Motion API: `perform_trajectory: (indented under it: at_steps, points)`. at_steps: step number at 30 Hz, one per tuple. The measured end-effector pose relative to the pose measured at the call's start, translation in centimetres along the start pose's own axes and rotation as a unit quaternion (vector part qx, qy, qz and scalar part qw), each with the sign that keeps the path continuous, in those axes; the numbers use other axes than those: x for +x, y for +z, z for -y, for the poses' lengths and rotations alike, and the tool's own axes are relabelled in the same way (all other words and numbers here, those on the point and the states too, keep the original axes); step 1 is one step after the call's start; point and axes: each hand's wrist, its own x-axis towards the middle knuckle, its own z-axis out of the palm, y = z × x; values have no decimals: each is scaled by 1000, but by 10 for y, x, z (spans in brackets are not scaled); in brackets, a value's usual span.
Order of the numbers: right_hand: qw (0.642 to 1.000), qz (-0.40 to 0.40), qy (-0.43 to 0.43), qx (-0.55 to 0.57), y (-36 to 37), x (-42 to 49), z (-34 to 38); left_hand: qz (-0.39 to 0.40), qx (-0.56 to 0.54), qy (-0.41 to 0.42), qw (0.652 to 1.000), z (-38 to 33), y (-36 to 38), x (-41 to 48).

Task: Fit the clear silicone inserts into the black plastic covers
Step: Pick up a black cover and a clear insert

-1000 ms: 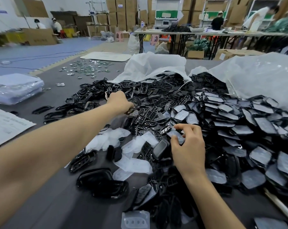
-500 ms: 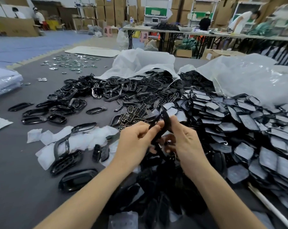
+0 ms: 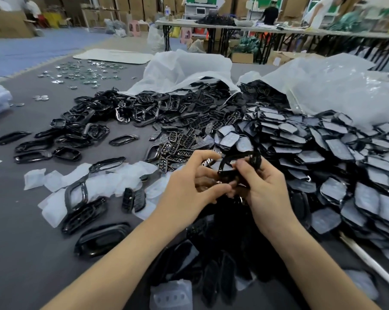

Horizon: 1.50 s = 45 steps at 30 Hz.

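Head view. The black cover (image 3: 238,155) is held off the table (image 3: 21,242), between both hands and above the heap of parts. The right hand (image 3: 265,191) pinches its upper edge. The left hand (image 3: 189,189), fingers curled, grips its lower left end. The cover's long axis runs left to right, rising toward the right hand. A pale patch inside the frame may be a clear insert, but seating cannot be confirmed. Spare inserts (image 3: 122,177) lie on the table, nearer the left hand. Judgement: pressing-in appears underway.
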Motion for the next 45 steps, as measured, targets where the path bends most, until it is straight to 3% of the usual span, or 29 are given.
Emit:
perform_trajectory:
  at_steps: [23, 27, 30, 37, 45]
  points:
    - [999, 29, 41, 0, -1, 0, -2, -39, 131, 106, 985, 2, 1, -4]
    - [997, 46, 55, 35, 0, 0, -2, -72, 22, 57, 995, 3, 3, -4]
    - [998, 5, 58, 35, 3, 0, -2, -119, -54, 22, 991, 1, 3, -3]
    - [993, -98, 37, 54, -4, 5, -1, -187, -34, -37, 981, 3, -5, 4]
    - [988, -75, 41, 128, -4, 6, 2, -143, -235, -100, 956, -3, -2, 5]
